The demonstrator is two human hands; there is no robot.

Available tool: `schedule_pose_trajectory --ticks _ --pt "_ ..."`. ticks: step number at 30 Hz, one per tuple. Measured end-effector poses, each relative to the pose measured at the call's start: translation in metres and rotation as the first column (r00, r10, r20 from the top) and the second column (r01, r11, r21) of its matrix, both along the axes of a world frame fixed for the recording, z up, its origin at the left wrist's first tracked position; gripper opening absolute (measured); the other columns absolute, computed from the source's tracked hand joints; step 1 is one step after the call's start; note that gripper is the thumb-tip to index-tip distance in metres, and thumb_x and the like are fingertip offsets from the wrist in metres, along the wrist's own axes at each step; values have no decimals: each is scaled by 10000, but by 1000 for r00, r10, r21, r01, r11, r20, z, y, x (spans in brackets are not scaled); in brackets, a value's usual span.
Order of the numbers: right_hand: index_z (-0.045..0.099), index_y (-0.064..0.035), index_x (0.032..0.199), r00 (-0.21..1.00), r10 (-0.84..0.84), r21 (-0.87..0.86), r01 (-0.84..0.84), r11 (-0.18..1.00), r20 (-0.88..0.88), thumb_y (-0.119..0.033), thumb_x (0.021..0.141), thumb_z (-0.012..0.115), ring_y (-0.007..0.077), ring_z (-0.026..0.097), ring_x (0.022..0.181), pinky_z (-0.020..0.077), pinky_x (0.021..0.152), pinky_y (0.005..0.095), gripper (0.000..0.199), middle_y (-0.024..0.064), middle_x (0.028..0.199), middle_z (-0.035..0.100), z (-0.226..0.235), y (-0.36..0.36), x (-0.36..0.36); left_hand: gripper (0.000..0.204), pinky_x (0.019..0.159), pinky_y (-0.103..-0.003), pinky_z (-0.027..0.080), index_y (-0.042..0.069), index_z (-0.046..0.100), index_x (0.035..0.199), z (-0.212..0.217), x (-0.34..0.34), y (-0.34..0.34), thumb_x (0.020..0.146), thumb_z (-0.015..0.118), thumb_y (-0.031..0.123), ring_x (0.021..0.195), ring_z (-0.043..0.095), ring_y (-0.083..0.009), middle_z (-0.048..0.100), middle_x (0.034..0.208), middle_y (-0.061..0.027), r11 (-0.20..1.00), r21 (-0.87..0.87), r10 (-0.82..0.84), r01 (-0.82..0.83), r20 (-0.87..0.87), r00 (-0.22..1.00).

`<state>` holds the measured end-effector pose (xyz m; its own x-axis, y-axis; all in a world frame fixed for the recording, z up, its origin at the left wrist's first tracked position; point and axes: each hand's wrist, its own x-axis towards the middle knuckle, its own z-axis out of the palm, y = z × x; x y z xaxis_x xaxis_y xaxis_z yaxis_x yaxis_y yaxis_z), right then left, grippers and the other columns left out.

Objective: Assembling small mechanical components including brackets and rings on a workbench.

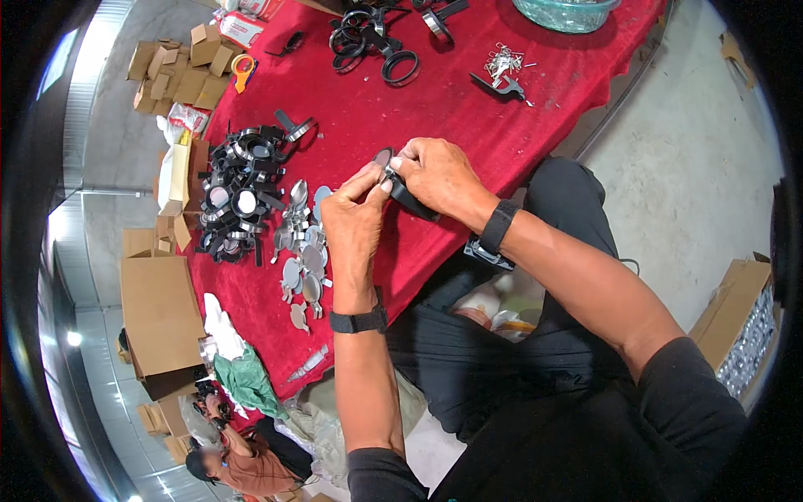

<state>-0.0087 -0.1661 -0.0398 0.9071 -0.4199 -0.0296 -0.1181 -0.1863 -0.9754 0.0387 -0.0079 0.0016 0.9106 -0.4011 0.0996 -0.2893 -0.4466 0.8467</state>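
Over the red-covered table, both hands work on one small part: a black piece with a stubby handle [411, 201] and a round grey disc [383, 157] at its far end. My left hand [355, 216] is closed, its thumb and fingertips pinching the part near the disc. From the other side, my right hand [443, 177] grips it, thumb and fingers closed at the joint. The fingers cover the joint's details. Left of my left hand lie several loose grey metal discs with tabs [311, 258]. Beyond them is a heap of black rings with handles [242, 192].
More black rings [400, 67] lie at the far side, near small metal pins [504, 60], a black handle piece [500, 87] and a clear bowl [569, 15]. An orange tool [243, 72] sits by the far-left edge. Cardboard boxes [163, 314] flank the table; another person [251, 464] is lower left.
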Motion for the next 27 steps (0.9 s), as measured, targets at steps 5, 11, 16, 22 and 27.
schedule_pose_trajectory --ticks 5,11,16,22,27 --pt "762 21 933 999 -5 -27 6 1000 38 -297 969 699 431 753 879 567 824 528 326 265 876 754 -3 -1 -1 312 1070 -345 547 -47 785 1223 7 -6 -4 922 780 32 1182 740 -251 773 1278 -212 998 53 21 -22 7 1000" --pt "761 23 924 999 5 -5 -5 1000 36 -295 969 694 435 752 876 568 823 531 328 270 874 752 0 -1 -2 314 1076 -342 541 -51 782 1228 6 -5 -2 924 771 29 1196 735 -252 770 1288 -213 1000 29 13 -12 -11 1000" --pt "762 22 922 999 -20 -10 20 1000 39 -292 956 700 440 750 881 568 829 535 322 274 881 752 -2 -1 -1 307 1082 -343 539 -54 789 1210 6 -5 -7 914 764 25 1185 743 -251 779 1262 -216 997 66 33 -35 35 999" --pt "769 23 924 999 -10 0 10 1000 41 -280 944 695 449 749 896 567 847 545 313 282 900 754 -1 -1 -1 300 1062 -342 552 -56 799 1179 -3 -3 -10 892 765 29 1147 760 -250 793 1222 -210 993 59 92 -99 115 989" --pt "774 23 935 1000 6 9 -6 1000 17 -275 942 695 455 749 908 566 854 545 308 289 914 756 1 -2 -1 308 1060 -339 552 -54 797 1185 -1 -1 -7 891 764 29 1159 756 -255 787 1237 -219 994 75 73 -79 77 994"
